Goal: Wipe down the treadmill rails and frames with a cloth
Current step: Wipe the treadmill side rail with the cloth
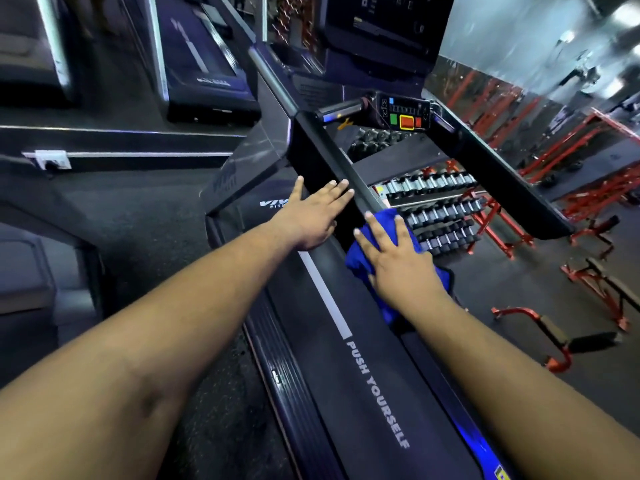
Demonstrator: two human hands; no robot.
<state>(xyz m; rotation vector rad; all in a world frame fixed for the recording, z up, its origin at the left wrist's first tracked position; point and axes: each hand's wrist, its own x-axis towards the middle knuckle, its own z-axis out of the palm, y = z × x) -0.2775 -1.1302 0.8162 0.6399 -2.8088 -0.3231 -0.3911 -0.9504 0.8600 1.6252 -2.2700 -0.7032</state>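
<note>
While the blue cloth (367, 252) lies mid-frame against the left handrail (332, 174), the right hand (398, 261) presses it, fingers straight and spread. The rail's long axis runs toward the console (405, 114) at upper centre. The left hand (311, 216) rests flat alongside, fingers straight, nearer the unwiped stretch.

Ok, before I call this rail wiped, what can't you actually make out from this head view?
- Blue cloth: the right hand lies flat over it, so most of it is hidden.
- Left handrail: the left hand covers its near end; dust or smears don't show on the black surface.
- Console buttons: too small and blurred to read.
- Right handrail: its outer side faces away.
- Belt: cut off by the bottom edge.
</note>
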